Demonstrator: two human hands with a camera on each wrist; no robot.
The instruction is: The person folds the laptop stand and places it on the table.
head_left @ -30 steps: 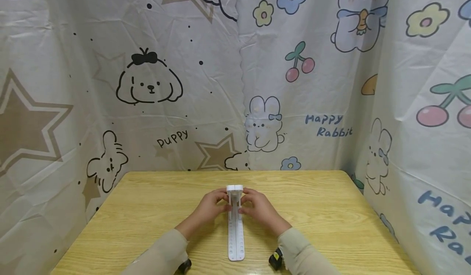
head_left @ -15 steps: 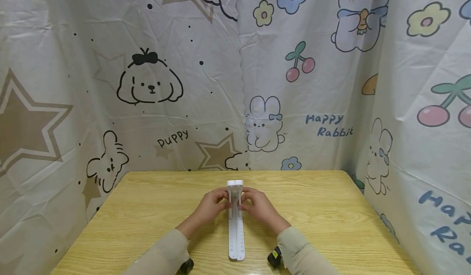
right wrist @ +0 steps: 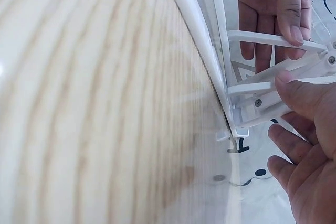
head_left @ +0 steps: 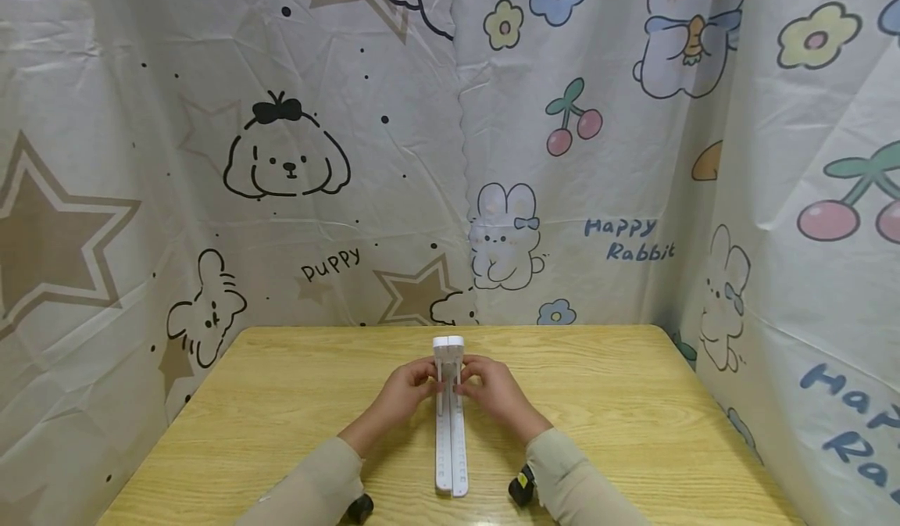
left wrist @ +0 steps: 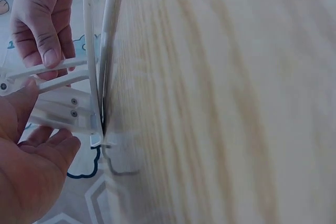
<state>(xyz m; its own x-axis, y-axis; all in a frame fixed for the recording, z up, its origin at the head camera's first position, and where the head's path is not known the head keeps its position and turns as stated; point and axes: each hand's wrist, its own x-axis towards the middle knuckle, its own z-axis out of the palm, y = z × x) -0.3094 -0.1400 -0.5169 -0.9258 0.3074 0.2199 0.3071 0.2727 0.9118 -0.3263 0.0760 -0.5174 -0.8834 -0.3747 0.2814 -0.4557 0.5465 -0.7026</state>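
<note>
A white folding laptop stand (head_left: 443,448) stands on the table, its two long slotted base bars side by side and pointing towards me. Its raised far end (head_left: 448,342) is propped up on struts. From the left, my left hand (head_left: 406,389) pinches one strut between thumb and fingers. My right hand (head_left: 496,393) pinches the other strut from the right. Close up in the left wrist view, the left thumb lies on a white arm of the stand (left wrist: 58,111), near small screws. Across from it in the right wrist view, the right hand (right wrist: 315,166) grips the parallel arm.
A wood-grain table (head_left: 295,385) lies under the stand. Behind and at the sides hangs a cloth curtain (head_left: 394,159) with cartoon prints. Black wrist devices (head_left: 522,485) sit under both sleeves.
The stand's far end has risen a little, and both hands have lifted slightly with it. The near ends of the two base bars are now slightly out of line.
</note>
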